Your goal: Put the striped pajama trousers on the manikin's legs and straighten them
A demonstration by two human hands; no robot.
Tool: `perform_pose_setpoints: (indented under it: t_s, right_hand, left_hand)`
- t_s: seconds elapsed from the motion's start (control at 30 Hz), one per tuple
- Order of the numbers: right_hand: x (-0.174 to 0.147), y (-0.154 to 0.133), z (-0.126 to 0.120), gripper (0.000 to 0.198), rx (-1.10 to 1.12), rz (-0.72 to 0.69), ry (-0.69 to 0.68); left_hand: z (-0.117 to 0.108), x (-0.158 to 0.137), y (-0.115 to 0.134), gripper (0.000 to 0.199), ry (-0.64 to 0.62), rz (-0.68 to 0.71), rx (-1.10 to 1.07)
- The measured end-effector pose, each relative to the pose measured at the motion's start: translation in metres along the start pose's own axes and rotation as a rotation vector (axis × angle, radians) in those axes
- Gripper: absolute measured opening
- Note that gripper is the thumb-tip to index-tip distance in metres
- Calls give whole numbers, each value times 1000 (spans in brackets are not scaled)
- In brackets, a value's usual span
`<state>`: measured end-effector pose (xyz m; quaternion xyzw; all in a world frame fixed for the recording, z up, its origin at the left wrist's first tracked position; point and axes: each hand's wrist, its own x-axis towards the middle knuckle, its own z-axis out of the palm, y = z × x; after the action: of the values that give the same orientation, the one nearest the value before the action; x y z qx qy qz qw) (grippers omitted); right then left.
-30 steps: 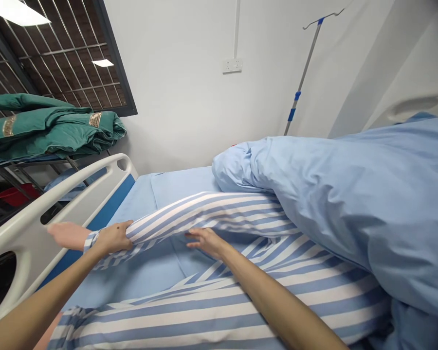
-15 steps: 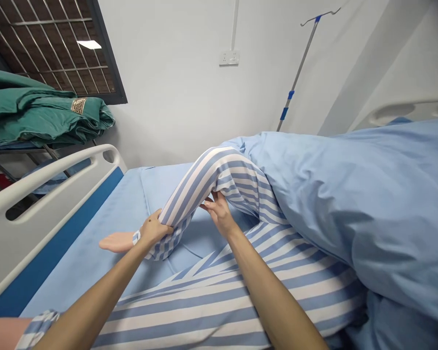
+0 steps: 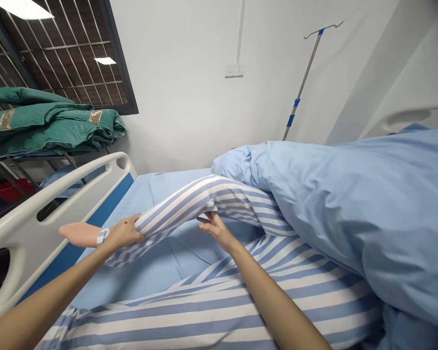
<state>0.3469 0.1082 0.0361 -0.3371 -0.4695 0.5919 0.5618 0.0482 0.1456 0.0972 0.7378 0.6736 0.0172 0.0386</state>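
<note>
On our far left we see a red tub (image 3: 12, 190), a heap of green cloth (image 3: 58, 130) above it, and a window (image 3: 76, 58) with bars behind. Next comes the white board (image 3: 40, 243) at the end of the bed. A bare foot (image 3: 79, 234) points at the board, with its toes to the left.

Just right of the foot is our left grip (image 3: 126, 232). It is closed tight around the far leg (image 3: 182, 206), low down by the ankle. The leg wears blue and white stripes. From our left grip it slopes up to a bent knee, so we see a gap between the leg and the sheet (image 3: 151, 277).

Our right grip (image 3: 221, 233) is under the knee. Its fingers are spread apart, and some of them touch the cloth there. The near leg (image 3: 160, 316) lies flat below our arms.

More to the right, a big blue quilt (image 3: 332, 209) covers the top of the far leg. A thin pole (image 3: 306, 78) with hooks stands behind it, by the wall (image 3: 178, 87).
</note>
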Motion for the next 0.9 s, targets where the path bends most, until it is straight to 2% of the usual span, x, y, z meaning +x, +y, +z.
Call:
perform_pose_setpoints:
  t_s: [0.13, 0.27, 0.47, 0.73, 0.9]
  right_hand:
    - [-4, 24, 5, 56, -61, 194, -72]
    - [-10, 50, 7, 56, -119, 394, -186]
    - [-8, 59, 6, 55, -177, 450, -213]
    - [-8, 61, 3, 54, -294, 511, -211]
    - [-7, 63, -5, 57, -419, 586, -288]
  left_hand:
    - [-18, -6, -28, 44, -40, 31, 192]
    - [-17, -5, -44, 44, -85, 93, 308]
    - [6, 3, -62, 56, -134, 111, 305]
    - [20, 8, -75, 56, -152, 117, 282]
    - [47, 13, -84, 62, -186, 120, 295]
